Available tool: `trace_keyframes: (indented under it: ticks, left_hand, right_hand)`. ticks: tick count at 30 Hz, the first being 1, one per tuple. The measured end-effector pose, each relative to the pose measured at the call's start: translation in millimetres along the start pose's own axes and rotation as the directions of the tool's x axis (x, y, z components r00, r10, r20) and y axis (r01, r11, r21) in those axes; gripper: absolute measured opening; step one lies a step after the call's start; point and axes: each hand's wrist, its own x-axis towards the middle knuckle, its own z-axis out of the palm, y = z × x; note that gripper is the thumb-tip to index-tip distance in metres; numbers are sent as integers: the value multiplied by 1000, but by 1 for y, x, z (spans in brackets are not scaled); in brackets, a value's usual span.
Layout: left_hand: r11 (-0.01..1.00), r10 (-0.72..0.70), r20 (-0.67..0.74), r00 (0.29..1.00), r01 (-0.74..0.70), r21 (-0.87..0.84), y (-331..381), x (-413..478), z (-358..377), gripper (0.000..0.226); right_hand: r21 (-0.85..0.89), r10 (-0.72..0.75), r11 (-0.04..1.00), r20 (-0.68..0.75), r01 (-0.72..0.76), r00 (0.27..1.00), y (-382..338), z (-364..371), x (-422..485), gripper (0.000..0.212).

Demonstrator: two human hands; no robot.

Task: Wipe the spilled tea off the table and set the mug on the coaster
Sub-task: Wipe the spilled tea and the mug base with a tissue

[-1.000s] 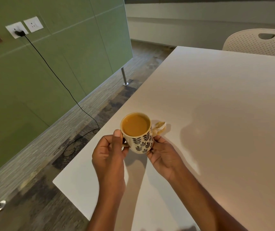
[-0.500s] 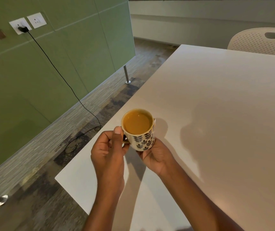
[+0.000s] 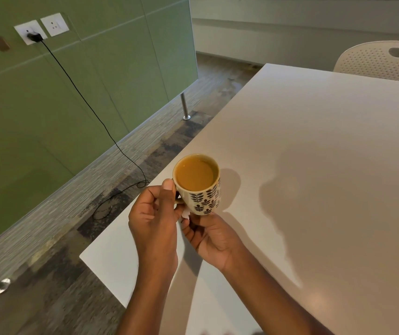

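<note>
Right hand [image 3: 214,236] cupped under mug base, fingers curled around a scrap of white tissue [image 3: 185,215], only a sliver showing. A second ago the tissue sat wadded behind the mug on the far side; now it's underneath, so likely wiping the mug bottom (a guess). Left hand [image 3: 156,215] pinches the handle, thumb up by the rim. Mug [image 3: 197,183], full of milky tea, held just off the table [image 3: 314,165] near its left edge. No spill visible on tabletop, no coaster in view. Beyond: chair [image 3: 382,60], green wall [image 3: 72,93] with plugged-in cable [image 3: 84,102].
</note>
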Motion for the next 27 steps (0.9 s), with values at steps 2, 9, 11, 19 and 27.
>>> trace_keyframes:
  ticks: [2,9,11,19,27]
  left_hand:
    - [1000,2,-10,1000,-2,4,0,1,0,28]
    - [1000,-17,-14,1000,17,-11,-4,3,-1,25]
    - [1000,-18,-18,1000,18,-9,-5,2,-2,25]
    - [1000,-20,-22,1000,20,-4,-7,1,-4,23]
    - [999,-37,-31,999,37,30,-9,-2,-4,24]
  right_hand:
    - [22,8,1000,8,-8,1000,4,-2,-4,30]
    - [44,12,999,3,-12,1000,5,-11,-22,26]
    - [70,7,998,-28,-5,1000,3,-15,-25,37]
    - [102,-16,995,-82,24,996,-11,-29,-36,36]
    - [33,-89,995,-88,92,992,-31,-31,-34,20]
